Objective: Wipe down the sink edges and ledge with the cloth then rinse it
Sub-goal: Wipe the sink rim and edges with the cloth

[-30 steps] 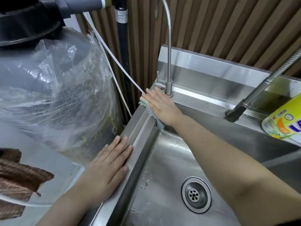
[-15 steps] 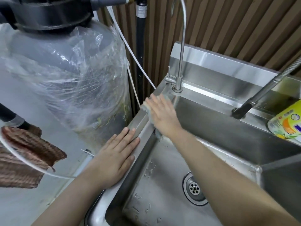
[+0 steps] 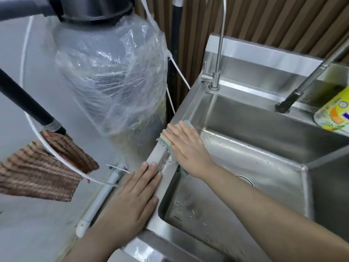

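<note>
A stainless steel sink fills the right half of the head view. Its left edge runs from the thin gooseneck tap toward me. My right hand lies flat on a pale blue-green cloth, pressing it onto that left edge about halfway along. Only the cloth's fringe shows around my fingers and palm. My left hand rests flat, fingers together, on the same edge closer to me, just short of the cloth.
A large tank wrapped in clear plastic stands tight against the sink's left side. A brown striped rag hangs at the left. A pull-out sprayer and a yellow detergent bottle sit over the back ledge. The drain peeks past my forearm.
My right hand has slid the cloth along the left edge from the tap's base toward me. The left hand stays planted on the edge.
</note>
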`<state>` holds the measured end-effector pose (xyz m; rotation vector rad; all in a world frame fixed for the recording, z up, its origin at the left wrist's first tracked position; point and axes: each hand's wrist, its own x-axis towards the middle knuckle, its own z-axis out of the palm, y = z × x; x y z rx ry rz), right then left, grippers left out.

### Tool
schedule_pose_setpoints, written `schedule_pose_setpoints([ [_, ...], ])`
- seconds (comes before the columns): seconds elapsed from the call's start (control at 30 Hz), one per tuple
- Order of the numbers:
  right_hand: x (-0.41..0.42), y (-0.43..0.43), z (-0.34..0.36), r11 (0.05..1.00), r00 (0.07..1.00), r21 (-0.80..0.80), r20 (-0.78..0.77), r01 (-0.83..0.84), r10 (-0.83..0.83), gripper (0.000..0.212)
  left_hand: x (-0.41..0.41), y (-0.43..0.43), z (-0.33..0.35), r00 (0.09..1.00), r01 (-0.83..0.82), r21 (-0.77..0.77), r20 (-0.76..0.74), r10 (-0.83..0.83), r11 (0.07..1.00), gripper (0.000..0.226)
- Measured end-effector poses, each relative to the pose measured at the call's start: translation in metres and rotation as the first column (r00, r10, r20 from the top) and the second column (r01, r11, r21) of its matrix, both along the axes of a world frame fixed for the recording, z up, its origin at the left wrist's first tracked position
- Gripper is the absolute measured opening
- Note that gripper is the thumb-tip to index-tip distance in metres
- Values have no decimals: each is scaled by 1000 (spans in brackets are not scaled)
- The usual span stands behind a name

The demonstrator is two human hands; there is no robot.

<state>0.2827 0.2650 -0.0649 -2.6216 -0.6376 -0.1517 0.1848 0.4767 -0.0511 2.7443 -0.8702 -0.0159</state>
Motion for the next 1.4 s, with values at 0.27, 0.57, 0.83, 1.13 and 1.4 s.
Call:
schedule_pose_setpoints([
  [0.27, 27, -2, 1, 979, 980, -25, -4, 201, -201, 62, -1, 0, -6, 1000, -9, 20, 28, 8, 1000, 52],
  [0.57, 26, -2, 5, 972, 976, -96, -22, 212, -215, 54, 1, 3, -5, 999, 1, -7, 37, -1, 1000, 53],
  [0.83, -70, 41, 2, 991, 999, -136, 35, -7, 12, 56, -57, 38, 6, 1000, 30, -27, 10, -29, 999, 53],
  [1.13, -73, 52, 1, 983, 994, -154, 37, 104, -99, 60, -63, 41, -6, 1000, -1, -62, 10, 2, 998, 53],
  [1.4, -50, 44, 16, 955, 957, -174, -121, 241, -264, 48, -64, 44, -6, 1000, -3, -110, 0, 3, 994, 52],
])
